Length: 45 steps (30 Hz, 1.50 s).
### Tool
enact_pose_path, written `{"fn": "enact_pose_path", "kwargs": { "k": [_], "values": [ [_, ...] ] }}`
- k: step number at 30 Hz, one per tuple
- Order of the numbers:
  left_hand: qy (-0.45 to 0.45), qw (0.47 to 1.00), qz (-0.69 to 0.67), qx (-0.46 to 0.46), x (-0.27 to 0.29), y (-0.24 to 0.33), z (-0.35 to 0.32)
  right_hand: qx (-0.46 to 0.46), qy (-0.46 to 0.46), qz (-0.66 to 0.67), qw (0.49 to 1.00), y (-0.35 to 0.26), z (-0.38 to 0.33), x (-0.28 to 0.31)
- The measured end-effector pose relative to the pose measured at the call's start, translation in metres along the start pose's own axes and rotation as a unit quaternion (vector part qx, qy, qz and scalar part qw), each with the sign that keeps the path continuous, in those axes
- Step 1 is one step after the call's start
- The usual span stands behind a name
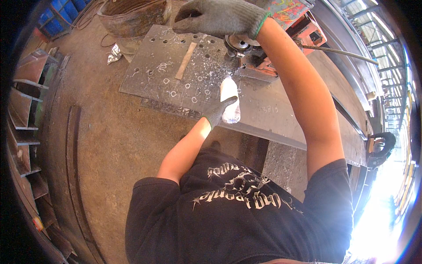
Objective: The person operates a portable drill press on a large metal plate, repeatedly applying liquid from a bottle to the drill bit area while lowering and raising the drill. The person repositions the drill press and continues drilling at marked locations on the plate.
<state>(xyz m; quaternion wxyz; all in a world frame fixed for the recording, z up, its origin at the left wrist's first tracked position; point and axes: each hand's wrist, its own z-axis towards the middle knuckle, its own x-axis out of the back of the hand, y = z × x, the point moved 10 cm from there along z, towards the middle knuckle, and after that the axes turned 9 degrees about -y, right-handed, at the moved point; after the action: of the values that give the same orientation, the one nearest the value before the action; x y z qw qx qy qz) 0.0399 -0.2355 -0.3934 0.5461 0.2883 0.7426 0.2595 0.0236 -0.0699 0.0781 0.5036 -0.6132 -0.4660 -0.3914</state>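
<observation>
My left hand [215,113], in a grey glove, is wrapped round a white plastic bottle [229,99]. The bottle's narrow tip points at the lower end of a drilling machine [241,45], amid scattered metal shavings [226,69]. Above and left of that machine is my right hand [206,17], gloved in grey with a green cuff. Its fingers are curled; what they grip, if anything, is hidden. Beneath lies a dark steel plate [147,79] with drilled holes and chalk circles. On the plate rests a flat metal strip [186,60].
A large rusty drum [132,20] stands beyond the plate. The machine's orange-red body [303,33] and a cable [340,53] are at right. Steel beams [26,114] line the far left, and a long dark bar [74,176] lies on the floor. Blue bins [61,16] stand at upper left.
</observation>
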Motion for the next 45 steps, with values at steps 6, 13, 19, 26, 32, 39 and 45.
{"fn": "enact_pose_path", "kwargs": {
  "k": [6, 13, 19, 26, 32, 39, 45],
  "values": [
    [0.010, 1.000, 0.020, -0.001, -0.003, 0.005, -0.004, -0.008, -0.009, 0.003, 1.000, -0.003, -0.003, 0.003],
    [-0.030, 0.995, -0.042, 0.088, -0.011, -0.007, -0.008, -0.003, -0.018, 0.017, 1.000, -0.006, -0.003, 0.001],
    [-0.029, 0.995, -0.060, 0.080, -0.011, -0.014, -0.004, -0.011, 0.003, 0.003, 1.000, 0.002, 0.003, -0.004],
    [0.018, 0.999, 0.023, 0.040, -0.010, 0.012, -0.018, -0.004, -0.009, 0.002, 1.000, -0.007, -0.004, 0.001],
    [-0.004, 0.983, 0.169, -0.069, -0.024, 0.051, -0.026, 0.000, 0.008, 0.008, 1.000, 0.005, 0.004, -0.006],
    [-0.013, 0.975, 0.209, -0.081, -0.029, 0.051, -0.026, -0.008, -0.003, 0.009, 1.000, 0.001, 0.003, -0.007],
    [0.000, 0.989, 0.147, 0.013, -0.014, 0.017, -0.016, 0.003, 0.009, 0.020, 1.000, 0.002, 0.003, -0.008]
  ]
}}
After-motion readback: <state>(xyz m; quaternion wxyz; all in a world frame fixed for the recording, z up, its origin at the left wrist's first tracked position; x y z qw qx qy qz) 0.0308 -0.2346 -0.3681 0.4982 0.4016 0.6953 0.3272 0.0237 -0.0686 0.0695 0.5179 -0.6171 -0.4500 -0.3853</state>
